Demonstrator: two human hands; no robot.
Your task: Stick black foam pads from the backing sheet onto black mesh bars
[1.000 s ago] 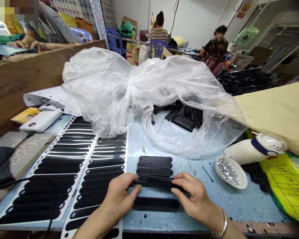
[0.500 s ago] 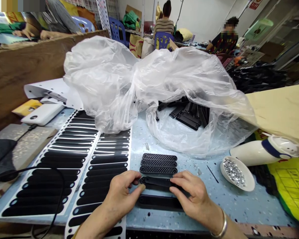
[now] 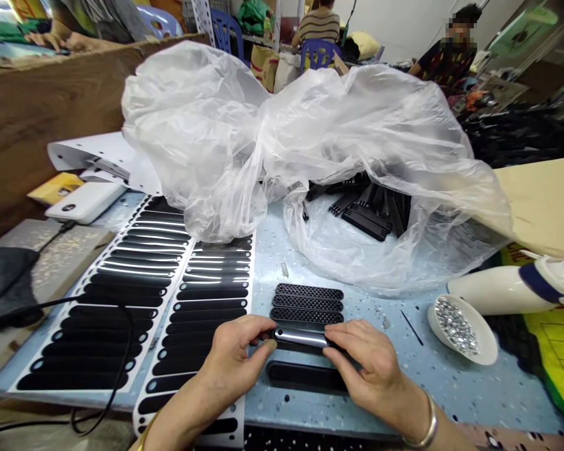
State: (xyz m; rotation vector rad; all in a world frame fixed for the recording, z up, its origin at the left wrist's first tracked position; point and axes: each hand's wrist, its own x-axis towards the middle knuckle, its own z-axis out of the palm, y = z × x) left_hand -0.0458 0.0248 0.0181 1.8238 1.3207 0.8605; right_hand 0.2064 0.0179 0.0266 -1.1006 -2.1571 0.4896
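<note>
My left hand (image 3: 237, 354) and my right hand (image 3: 364, 363) pinch the two ends of a narrow black plastic strip (image 3: 301, 337), held just above the pale blue table (image 3: 442, 382). Its glossy face catches the light. Right behind it lie three black mesh-textured strips (image 3: 309, 304) in a row. A smooth black strip (image 3: 305, 376) lies flat on the table below my fingers. A metal bangle sits on my right wrist.
Two white sheets of black oval stickers (image 3: 122, 300) lie at left. A big clear plastic bag (image 3: 319, 150) holds more black parts (image 3: 366, 213). A white dish of rhinestones (image 3: 460, 329) and a white-blue tool (image 3: 517, 285) sit at right. A power bank (image 3: 84, 202) and cable are at left. Other people work behind.
The strip between my hands has turned over: its mesh face showed a second ago, now a smooth shiny face is up. The camera view has dipped slightly.
</note>
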